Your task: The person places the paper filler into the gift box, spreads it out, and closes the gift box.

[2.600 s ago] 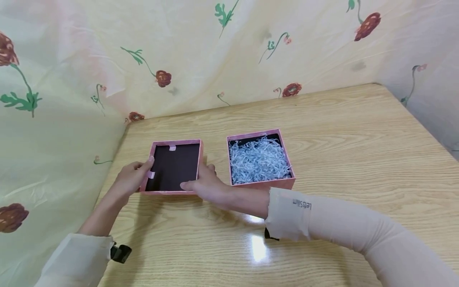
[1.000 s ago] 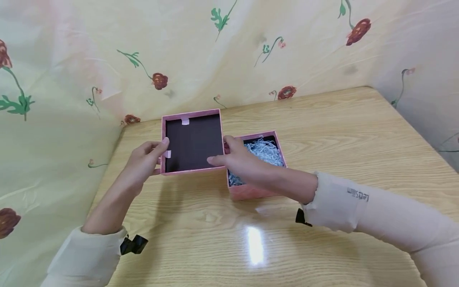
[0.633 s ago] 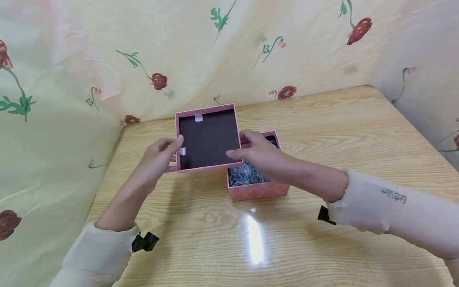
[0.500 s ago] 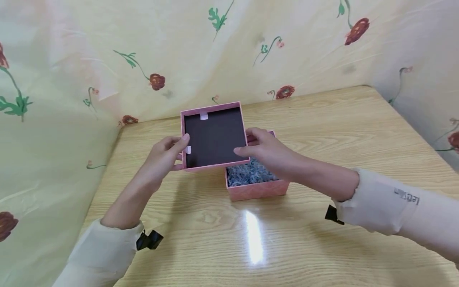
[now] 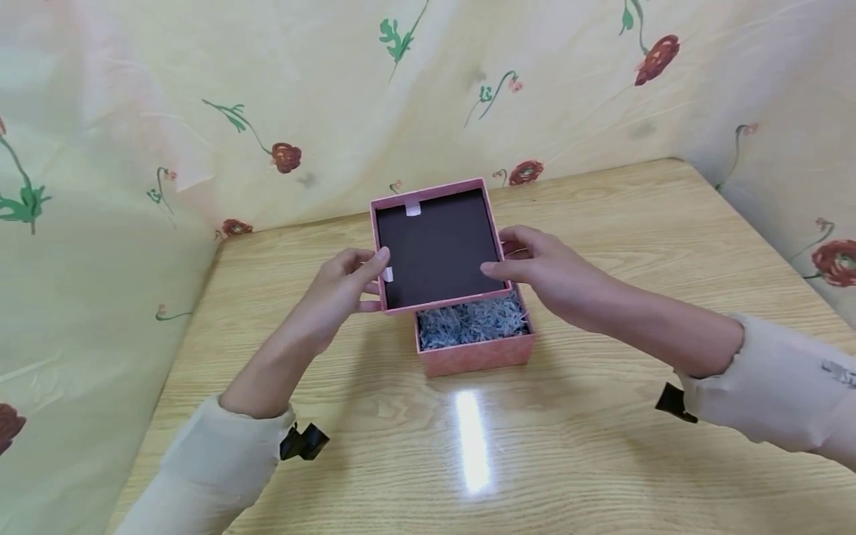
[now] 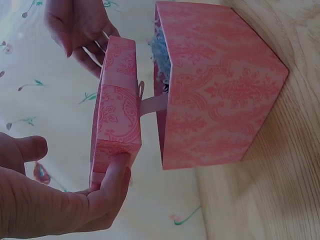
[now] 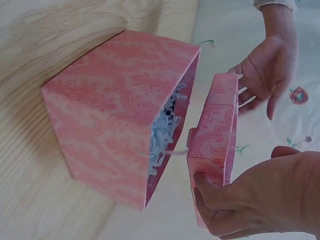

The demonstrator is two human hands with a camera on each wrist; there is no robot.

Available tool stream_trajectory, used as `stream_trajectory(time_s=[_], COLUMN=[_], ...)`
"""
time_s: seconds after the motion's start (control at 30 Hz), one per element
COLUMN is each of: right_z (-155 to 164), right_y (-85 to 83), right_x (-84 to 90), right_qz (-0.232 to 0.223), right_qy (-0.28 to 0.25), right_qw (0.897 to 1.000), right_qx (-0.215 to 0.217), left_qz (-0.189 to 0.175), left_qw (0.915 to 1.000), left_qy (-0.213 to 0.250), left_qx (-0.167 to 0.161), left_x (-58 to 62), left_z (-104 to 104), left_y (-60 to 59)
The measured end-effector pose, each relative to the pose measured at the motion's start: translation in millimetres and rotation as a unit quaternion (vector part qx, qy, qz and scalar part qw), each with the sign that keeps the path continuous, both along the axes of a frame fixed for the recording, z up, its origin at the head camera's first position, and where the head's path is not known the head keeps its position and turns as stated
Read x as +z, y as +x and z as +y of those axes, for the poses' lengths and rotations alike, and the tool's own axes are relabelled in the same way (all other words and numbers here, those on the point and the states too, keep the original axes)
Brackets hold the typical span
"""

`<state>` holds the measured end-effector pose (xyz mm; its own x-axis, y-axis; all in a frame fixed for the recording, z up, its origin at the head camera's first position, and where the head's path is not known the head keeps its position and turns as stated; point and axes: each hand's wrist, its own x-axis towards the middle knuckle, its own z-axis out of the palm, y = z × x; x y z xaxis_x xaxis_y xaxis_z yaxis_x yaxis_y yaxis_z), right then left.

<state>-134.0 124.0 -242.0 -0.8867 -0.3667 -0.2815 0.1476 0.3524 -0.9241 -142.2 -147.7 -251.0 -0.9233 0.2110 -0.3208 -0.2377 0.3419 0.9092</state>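
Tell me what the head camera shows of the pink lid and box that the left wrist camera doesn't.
Only the head view shows the pink patterned cardboard lid's dark brown inside with two pale tabs, both sleeves, and the wooden table edged by flowered cloth.

Only the left wrist view shows the lid's damask-patterned outer wall, a pink ribbon hanging from the lid, and the gap between the lid and the pink patterned square box.

Both show the left hand and right hand holding the lid by opposite sides above the box, with pale blue shredded paper inside.
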Motion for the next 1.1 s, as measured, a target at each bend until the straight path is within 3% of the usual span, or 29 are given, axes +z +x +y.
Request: stream_trajectory(time_s=[0.8,1.1], right_z=[21.0,17.4], right_y=[7.5,7.5], right_x=[-8.5,-12.4], right_qz=[0.006,0.014], right_qy=[-0.02,-0.075], right_qw=[1.0,0.996], right_qx=[-0.017,-0.05], left_qz=[-0.002,0.011], left_qw=[0.9996,0.9992], left_qy=[0.023,0.038], left_qx=[-0.017,-0.003], left_x=[-3.1,-4.5], left_z=[16.5,18.3], left_y=[6.7,9.7])
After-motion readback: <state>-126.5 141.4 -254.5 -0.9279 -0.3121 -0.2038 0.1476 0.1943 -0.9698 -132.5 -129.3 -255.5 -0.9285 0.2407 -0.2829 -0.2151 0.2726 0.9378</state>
